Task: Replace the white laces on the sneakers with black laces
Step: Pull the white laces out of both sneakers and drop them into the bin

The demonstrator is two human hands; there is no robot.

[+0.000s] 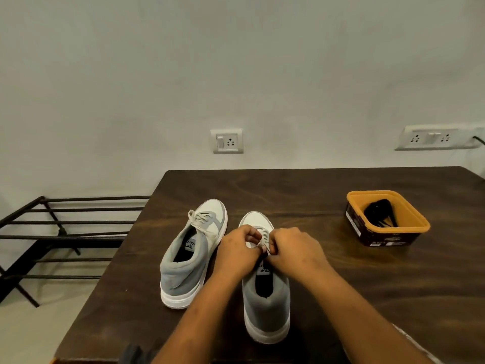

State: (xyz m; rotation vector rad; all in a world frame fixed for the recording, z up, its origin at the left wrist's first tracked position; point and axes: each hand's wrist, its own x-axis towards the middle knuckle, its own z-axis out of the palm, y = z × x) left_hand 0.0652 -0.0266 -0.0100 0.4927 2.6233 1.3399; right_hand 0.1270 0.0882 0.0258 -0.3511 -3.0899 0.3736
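Head: white laces at right hand

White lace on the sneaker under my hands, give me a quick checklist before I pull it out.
1. Grip: left hand and right hand both pinch the white lace: ok.
2. Sneaker sits flat on the table: ok.
3. Knot undone: fingers hide it: cannot tell.
4. Black laces ready in the orange tub: ok.
5. Other sneaker unlaced: its bow is tied: not ok.
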